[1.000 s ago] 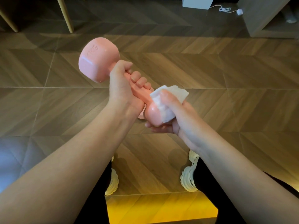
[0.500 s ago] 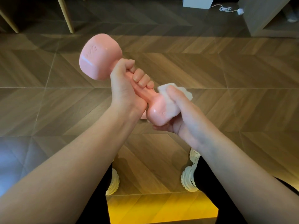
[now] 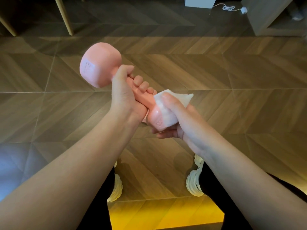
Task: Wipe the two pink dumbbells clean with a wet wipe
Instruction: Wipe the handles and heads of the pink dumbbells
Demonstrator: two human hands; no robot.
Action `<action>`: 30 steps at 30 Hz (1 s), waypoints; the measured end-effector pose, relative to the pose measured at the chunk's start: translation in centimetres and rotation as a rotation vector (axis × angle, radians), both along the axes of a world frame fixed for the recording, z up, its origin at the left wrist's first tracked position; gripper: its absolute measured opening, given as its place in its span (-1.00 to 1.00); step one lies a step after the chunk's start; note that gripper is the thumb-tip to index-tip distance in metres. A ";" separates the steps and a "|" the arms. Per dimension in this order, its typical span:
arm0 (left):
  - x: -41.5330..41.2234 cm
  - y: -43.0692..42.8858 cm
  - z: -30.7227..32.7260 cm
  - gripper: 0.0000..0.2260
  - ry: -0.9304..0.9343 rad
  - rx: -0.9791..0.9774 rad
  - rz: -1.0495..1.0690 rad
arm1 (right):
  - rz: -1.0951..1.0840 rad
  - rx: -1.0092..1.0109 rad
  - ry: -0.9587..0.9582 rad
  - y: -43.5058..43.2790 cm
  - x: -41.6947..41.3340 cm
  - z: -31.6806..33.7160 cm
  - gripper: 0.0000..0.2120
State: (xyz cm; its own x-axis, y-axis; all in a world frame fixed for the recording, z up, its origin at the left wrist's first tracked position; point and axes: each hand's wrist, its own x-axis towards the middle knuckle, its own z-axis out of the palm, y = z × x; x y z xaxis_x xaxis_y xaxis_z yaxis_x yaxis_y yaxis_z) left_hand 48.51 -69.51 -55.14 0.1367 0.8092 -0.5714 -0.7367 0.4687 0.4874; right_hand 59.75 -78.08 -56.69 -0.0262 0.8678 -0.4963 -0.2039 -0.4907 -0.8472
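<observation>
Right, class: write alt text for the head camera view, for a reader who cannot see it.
A person's left hand grips the handle of a pink dumbbell held in the air, while the right hand presses a white wet wipe against its nearer end. Below are a wooden floor and pale shoes.

Open floor surrounds both hands; furniture legs stand well apart.

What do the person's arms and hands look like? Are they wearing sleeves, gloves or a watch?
Both forearms are bare right up to the picture's edge: no sleeves show. The left hand and the right hand wear no gloves, and no rings, watch or bracelets can be seen. The fingernails are short and look unpainted. Lower down, black trousers and cream ribbed shoes show.
</observation>
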 end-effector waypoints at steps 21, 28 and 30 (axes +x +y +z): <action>-0.3 -0.1 0.8 -0.50 -0.030 0.009 -0.001 | 0.200 0.020 0.185 -0.1 1.5 0.6 -0.46; -0.3 -0.2 0.7 -0.70 0.000 0.071 -0.020 | -0.001 0.001 0.030 0.4 -0.7 -0.1 -0.42; -0.4 0.0 0.7 -0.67 -0.022 0.111 -0.054 | -0.013 -0.044 0.144 0.6 -0.2 0.0 -0.44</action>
State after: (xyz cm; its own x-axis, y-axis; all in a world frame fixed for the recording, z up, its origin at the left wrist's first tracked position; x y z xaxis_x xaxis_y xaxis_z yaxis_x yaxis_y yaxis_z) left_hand 48.09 -69.51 -54.41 0.1933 0.8583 -0.4753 -0.7233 0.4520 0.5220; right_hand 59.57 -77.48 -56.66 -0.0887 0.8462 -0.5255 -0.3283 -0.5229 -0.7867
